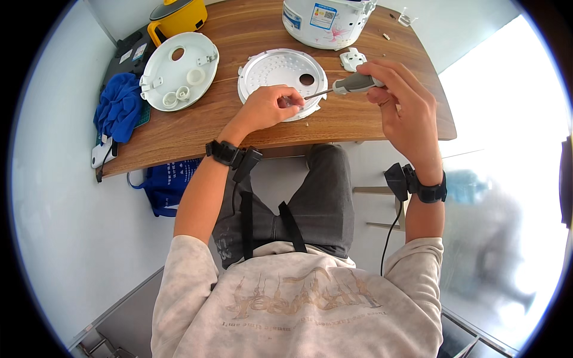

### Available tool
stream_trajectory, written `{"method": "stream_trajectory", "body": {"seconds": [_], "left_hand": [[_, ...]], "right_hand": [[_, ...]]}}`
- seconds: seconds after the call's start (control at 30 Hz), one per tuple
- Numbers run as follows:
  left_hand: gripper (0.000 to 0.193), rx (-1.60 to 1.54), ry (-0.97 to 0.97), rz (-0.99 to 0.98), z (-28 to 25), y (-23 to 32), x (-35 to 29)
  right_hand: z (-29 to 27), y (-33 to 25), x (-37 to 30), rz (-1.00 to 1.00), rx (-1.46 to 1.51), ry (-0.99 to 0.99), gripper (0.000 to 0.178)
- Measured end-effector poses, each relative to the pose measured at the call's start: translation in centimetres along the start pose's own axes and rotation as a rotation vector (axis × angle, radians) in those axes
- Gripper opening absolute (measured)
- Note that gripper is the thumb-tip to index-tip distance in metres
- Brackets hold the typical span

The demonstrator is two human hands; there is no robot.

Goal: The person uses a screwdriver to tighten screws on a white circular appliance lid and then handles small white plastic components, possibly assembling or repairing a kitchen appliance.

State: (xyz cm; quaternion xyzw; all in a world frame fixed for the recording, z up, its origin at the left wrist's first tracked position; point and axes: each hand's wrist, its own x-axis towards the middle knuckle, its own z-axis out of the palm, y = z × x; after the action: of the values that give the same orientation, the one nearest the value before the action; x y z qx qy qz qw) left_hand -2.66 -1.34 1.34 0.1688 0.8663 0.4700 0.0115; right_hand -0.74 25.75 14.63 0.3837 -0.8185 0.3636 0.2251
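Note:
A round white lid plate with many small holes and one larger dark hole lies on the wooden table in front of me. My left hand rests at its near edge, thumb and fingertips pressed together; what they pinch is hidden. My right hand is closed around the grey handle of a screwdriver. The screwdriver's shaft points left, its tip at the plate's near right side, close to my left fingertips. Just beyond the handle sits a small white plastic part.
A white rice cooker body stands at the back. To the left are a round white lid cover with loose ring-shaped parts, a yellow pot, a blue cloth and a phone. A blue bag is below the table edge.

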Motion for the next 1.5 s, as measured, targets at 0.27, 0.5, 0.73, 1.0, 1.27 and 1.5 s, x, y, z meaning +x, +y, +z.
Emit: {"method": "stream_trajectory", "body": {"seconds": [0.27, 0.5, 0.73, 1.0, 1.27, 1.5], "left_hand": [[0.018, 0.069, 0.298, 0.230, 0.3, 2.0, -2.4], [0.016, 0.292, 0.249, 0.290, 2.9, 3.5, -5.0], [0.012, 0.320, 0.217, 0.251, 6.1, 2.5, -4.6], [0.009, 0.266, 0.190, 0.173, 6.4, 2.8, -4.4], [0.008, 0.457, 0.385, 0.327, 2.2, 2.4, -4.3], [0.009, 0.381, 0.253, 0.274, 2.0, 1.6, -4.1]], "right_hand": [[0.1, 2.1, -4.5, 0.306, 0.107, 0.261, 0.027], [1.4, 4.7, -7.6, 0.409, 0.168, 0.284, 0.022], [2.2, 5.3, -7.5, 0.425, 0.219, 0.309, 0.023], [4.7, 7.1, -9.3, 0.472, 0.456, 0.442, 0.023], [6.6, 8.9, -10.8, 0.521, 0.573, 0.485, 0.019], [7.3, 9.8, -11.5, 0.579, 0.443, 0.417, 0.020]]}}
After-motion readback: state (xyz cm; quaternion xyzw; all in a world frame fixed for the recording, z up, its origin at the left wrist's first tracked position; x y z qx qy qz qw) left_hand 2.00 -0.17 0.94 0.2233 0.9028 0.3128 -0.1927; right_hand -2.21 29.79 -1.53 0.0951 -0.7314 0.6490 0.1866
